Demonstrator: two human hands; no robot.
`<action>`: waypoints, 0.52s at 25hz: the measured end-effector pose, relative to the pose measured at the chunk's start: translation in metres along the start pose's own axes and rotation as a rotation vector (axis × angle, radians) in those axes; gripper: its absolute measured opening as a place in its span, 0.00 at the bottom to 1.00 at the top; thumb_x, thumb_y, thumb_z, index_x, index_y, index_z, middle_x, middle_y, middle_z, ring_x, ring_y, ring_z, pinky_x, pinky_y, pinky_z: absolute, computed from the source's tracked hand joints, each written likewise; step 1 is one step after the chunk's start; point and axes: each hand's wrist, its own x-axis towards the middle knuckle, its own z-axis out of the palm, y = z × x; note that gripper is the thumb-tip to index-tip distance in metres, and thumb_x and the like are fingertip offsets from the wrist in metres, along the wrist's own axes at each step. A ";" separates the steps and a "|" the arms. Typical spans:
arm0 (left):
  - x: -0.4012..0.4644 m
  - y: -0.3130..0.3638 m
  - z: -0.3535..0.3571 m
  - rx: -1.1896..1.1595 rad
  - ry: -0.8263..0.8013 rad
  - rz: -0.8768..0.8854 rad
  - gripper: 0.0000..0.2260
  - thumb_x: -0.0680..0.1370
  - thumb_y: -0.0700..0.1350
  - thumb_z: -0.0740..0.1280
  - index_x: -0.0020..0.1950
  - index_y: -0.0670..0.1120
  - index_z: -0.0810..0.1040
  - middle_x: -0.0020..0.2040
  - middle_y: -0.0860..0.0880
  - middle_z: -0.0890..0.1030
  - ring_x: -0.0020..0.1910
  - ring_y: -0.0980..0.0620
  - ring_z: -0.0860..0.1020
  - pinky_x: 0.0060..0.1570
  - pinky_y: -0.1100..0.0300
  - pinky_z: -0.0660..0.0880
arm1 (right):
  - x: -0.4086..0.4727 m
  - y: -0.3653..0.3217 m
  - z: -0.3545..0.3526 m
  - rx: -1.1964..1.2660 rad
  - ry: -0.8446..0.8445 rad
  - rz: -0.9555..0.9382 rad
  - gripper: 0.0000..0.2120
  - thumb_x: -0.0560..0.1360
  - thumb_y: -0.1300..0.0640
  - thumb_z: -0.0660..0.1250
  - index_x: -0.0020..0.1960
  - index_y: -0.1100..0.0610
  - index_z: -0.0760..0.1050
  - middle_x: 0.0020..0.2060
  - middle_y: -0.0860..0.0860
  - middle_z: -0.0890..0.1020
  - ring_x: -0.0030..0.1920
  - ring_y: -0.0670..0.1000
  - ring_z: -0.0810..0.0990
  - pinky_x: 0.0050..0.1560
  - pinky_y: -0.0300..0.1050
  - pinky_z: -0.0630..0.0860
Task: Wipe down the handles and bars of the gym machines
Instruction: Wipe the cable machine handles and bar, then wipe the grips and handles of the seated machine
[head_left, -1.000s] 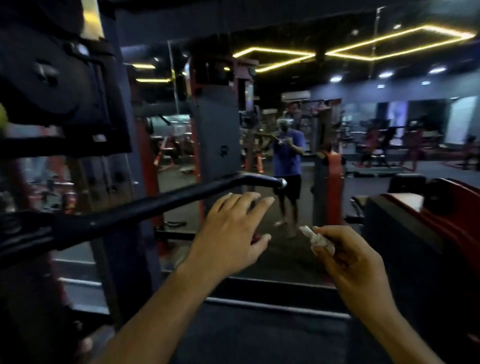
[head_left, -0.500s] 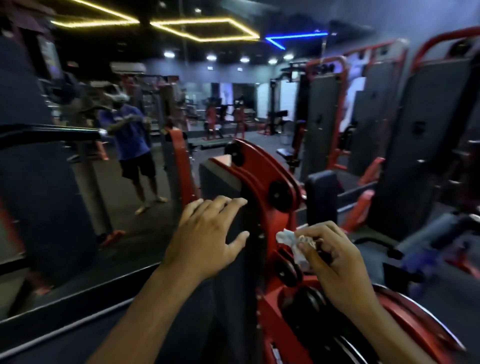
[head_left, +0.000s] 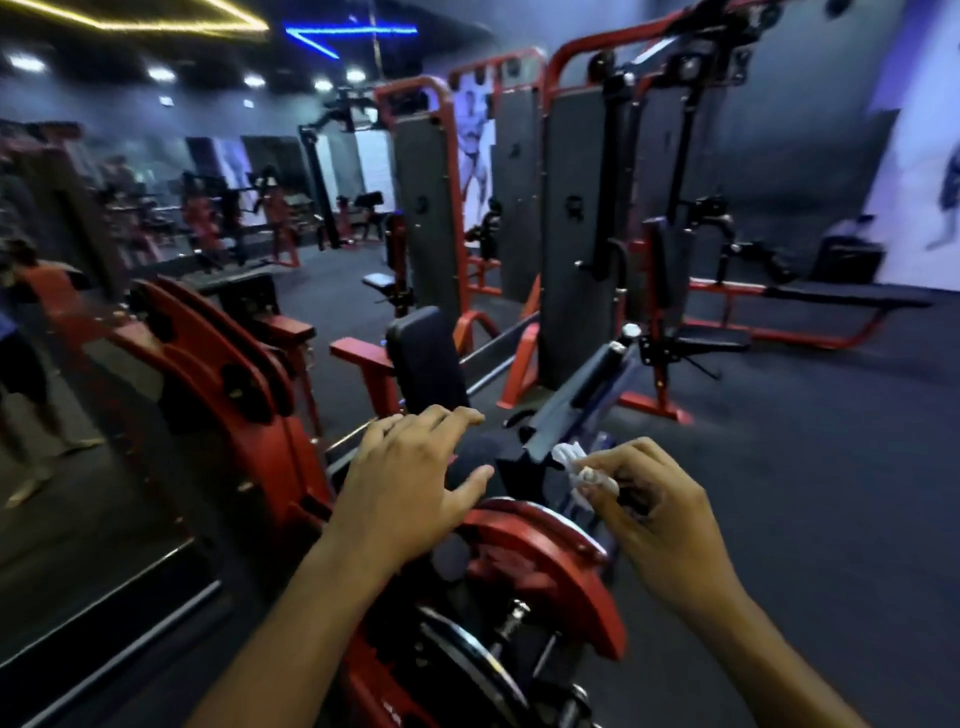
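A red and black gym machine (head_left: 545, 566) fills the lower middle of the head view. Its dark angled bar (head_left: 582, 395) rises toward a chrome end cap (head_left: 631, 331). My left hand (head_left: 410, 483) hovers with straight, spread fingers over the machine's black padded part, just left of the bar's base. My right hand (head_left: 654, 514) pinches a crumpled white wipe (head_left: 579, 465) between thumb and fingers. The wipe sits at the lower end of the bar; whether it touches the bar I cannot tell.
A mirror wall (head_left: 62, 364) runs along the left and reflects a person. A black seat pad (head_left: 426, 358) stands behind my left hand. Tall red-framed weight stacks (head_left: 576, 234) rise ahead. A low red frame (head_left: 831, 338) lies to the right. Dark floor (head_left: 831, 493) spreads on the right.
My view has swung right, away from the mirror and the black handle toward the red machine. Both hands came along; the right hand with the wipe is now at the angled bar's lower end.
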 end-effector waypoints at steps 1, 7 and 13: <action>0.009 0.019 0.012 -0.019 -0.011 0.014 0.25 0.74 0.65 0.58 0.67 0.56 0.75 0.55 0.57 0.80 0.55 0.53 0.80 0.63 0.49 0.72 | -0.002 0.013 -0.022 -0.016 0.009 0.023 0.03 0.77 0.57 0.72 0.49 0.50 0.83 0.46 0.46 0.79 0.44 0.50 0.83 0.40 0.36 0.76; 0.064 0.137 0.090 -0.117 -0.071 0.074 0.23 0.74 0.66 0.59 0.65 0.57 0.76 0.56 0.59 0.80 0.55 0.56 0.80 0.65 0.51 0.71 | -0.016 0.079 -0.151 -0.035 0.052 0.128 0.08 0.73 0.55 0.75 0.52 0.50 0.84 0.54 0.45 0.80 0.54 0.47 0.83 0.50 0.36 0.80; 0.105 0.209 0.160 -0.186 -0.180 0.101 0.24 0.74 0.68 0.57 0.64 0.59 0.76 0.55 0.61 0.79 0.56 0.57 0.79 0.64 0.53 0.70 | -0.015 0.134 -0.233 0.035 0.151 0.270 0.12 0.74 0.62 0.77 0.54 0.51 0.80 0.51 0.44 0.85 0.54 0.43 0.84 0.54 0.34 0.79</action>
